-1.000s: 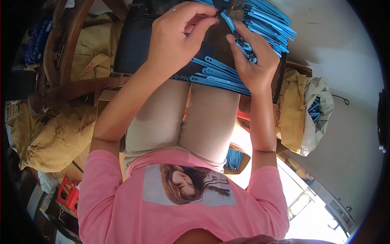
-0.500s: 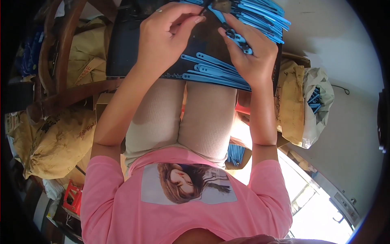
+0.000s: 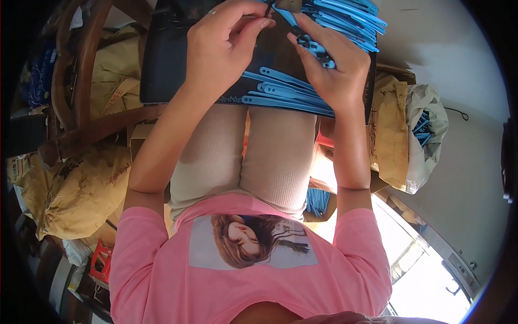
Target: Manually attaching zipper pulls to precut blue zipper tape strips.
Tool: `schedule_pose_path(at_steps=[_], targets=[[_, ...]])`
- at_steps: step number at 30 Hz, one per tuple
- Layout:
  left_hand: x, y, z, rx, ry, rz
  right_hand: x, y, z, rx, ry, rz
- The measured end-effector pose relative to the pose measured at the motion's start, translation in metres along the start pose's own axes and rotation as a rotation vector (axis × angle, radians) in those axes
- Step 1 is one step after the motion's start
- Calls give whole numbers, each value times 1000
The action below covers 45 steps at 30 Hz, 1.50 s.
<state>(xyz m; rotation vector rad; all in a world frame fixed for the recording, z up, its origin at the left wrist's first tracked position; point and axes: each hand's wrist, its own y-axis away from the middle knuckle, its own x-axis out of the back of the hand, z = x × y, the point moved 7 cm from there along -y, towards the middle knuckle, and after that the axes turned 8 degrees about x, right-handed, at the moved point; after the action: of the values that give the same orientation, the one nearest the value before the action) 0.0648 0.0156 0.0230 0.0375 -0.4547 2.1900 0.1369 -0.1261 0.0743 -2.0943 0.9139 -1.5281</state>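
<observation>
Over the black tabletop, my left hand pinches a small dark, thin piece between thumb and fingertips, too small to name. Closed around several blue plastic strips with black parts is my right hand; one strip points up toward the left fingertips. Beyond the right hand lies a pile of blue strips. More flat blue strips with holes at their ends rest along the table's near edge, between my forearms. A brownish block shows at the top edge, partly cut off.
To the right stand a brown paper sack and a whitish bag holding blue strips. A box of blue strips sits below, beside my thigh. On the left are a wooden chair frame, a yellowish sack and a red crate.
Both hands stay near the same place, still gripping their pieces. The right hand's strips have shifted slightly, and the whole view has moved a little.
</observation>
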Motion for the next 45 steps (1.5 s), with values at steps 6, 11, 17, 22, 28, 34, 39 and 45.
schedule_pose_path(at_steps=[6, 11, 17, 22, 28, 34, 39, 45], targets=[[4, -1, -2, 24, -12, 34, -8, 1, 4, -1, 3, -26], [6, -1, -2, 43, 23, 27, -7, 3, 3, -11, 6, 9], [10, 9, 13, -20, 126, -20, -9, 3, -9, -20, -89, 62], [-6, 27, 26, -125, -134, -198, 0, 5, -20, -15, -195, 107], [16, 30, 22, -310, -505, -190, 26, 12, -11, 42, -64, 155], [53, 3, 17, -407, -858, -125, 30, 20, 3, -84, -95, 6], [51, 0, 12, -471, -948, -172, 6, 23, 4, -128, -36, -411], [46, 1, 11, -491, -977, -190, -13, 34, 13, -164, -66, -628]])
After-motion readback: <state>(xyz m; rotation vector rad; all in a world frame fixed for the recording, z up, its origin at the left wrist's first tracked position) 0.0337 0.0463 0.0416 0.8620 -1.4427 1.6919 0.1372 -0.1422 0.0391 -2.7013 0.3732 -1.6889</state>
